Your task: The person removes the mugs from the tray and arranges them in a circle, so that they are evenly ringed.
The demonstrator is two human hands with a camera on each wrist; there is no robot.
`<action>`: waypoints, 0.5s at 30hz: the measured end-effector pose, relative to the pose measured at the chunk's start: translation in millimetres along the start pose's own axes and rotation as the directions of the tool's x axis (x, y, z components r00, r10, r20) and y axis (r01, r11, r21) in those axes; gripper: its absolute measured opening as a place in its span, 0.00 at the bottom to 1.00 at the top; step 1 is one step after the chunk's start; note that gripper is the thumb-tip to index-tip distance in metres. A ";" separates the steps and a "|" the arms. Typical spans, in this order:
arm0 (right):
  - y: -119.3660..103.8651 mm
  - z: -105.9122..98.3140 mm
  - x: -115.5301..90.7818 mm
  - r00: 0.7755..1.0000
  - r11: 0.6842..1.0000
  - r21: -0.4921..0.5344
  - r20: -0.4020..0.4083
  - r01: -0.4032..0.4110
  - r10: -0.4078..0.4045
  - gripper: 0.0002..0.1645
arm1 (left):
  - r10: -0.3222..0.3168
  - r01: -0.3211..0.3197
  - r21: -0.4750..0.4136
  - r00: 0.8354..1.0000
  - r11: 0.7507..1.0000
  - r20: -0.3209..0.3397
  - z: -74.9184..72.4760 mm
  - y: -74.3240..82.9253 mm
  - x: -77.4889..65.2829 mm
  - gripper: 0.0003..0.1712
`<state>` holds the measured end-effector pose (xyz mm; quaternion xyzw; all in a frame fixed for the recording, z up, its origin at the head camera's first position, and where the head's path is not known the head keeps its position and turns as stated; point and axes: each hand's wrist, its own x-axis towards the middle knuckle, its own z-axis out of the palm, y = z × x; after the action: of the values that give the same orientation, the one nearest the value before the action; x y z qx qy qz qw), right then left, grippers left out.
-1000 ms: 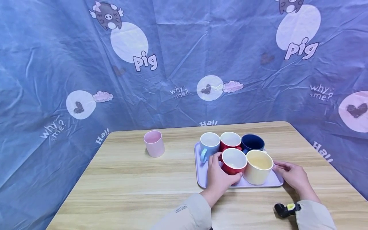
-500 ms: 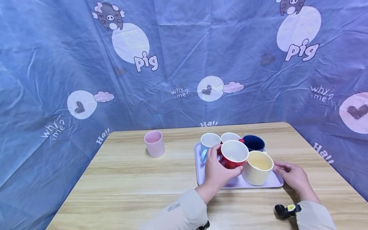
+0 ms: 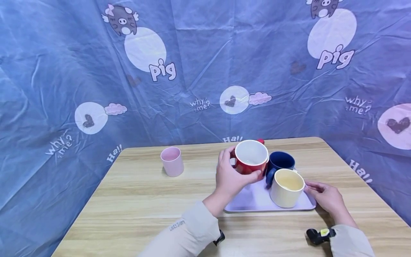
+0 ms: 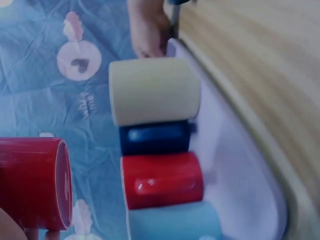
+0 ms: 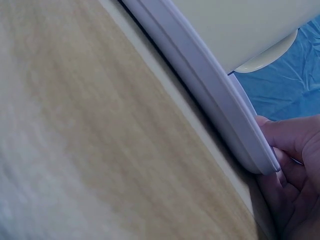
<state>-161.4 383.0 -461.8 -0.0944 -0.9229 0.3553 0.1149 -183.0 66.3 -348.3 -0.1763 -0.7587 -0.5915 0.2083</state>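
In the head view my left hand [image 3: 226, 180] grips a red mug [image 3: 252, 154] with a white inside, lifted above the lilac tray [image 3: 253, 200]. The left wrist view shows this held mug [image 4: 32, 180] apart from the others. On the tray stand a cream mug [image 3: 287, 194], a navy mug [image 3: 281, 160], a second red mug [image 4: 162, 180] and a light blue mug [image 4: 172, 222]. My left hand and its mug hide those last two in the head view. My right hand [image 3: 325, 198] pinches the tray's right edge, thumb on top and fingers beneath.
A pink cup [image 3: 172, 164] stands apart on the wooden table [image 3: 138, 207], left of the tray. A blue printed cloth [image 3: 192, 71] hangs behind the table. A black device [image 3: 318, 235] is at my right wrist.
My left hand has lifted the red mug from the tray's front row and carried it up, back and slightly left. My right hand has stayed at the tray's edge.
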 end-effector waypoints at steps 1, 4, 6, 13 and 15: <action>-0.2 -0.2 0.1 1.000 1.000 -0.003 -0.001 0.001 -0.001 0.27 | 0.006 -0.006 -0.005 1.000 1.000 -0.003 -3.4 0.2 2.2 0.46; -1.0 -1.2 0.2 1.000 1.000 -0.002 0.005 0.003 -0.003 0.27 | 0.016 -0.016 -0.011 1.000 1.000 -0.015 -13.3 -1.1 8.3 0.47; -1.0 -1.4 -0.1 1.000 1.000 -0.003 0.004 0.007 -0.007 0.27 | 0.015 -0.015 -0.008 1.000 1.000 -0.021 -19.6 -3.1 11.2 0.47; -1.0 -1.2 -1.4 1.000 1.000 -0.009 -0.003 0.017 -0.017 0.26 | -0.034 0.035 0.020 0.998 0.999 -0.046 -41.4 -20.6 15.9 0.45; -1.6 -1.6 -1.2 1.000 1.000 -0.011 -0.001 0.014 -0.014 0.26 | -0.046 0.048 0.031 0.998 0.998 -0.053 -47.6 -26.7 15.6 0.45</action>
<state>-160.0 382.6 -459.7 -0.0887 -0.9255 0.3491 0.1174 -204.9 14.0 -352.0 -0.1396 -0.7664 -0.5884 0.2167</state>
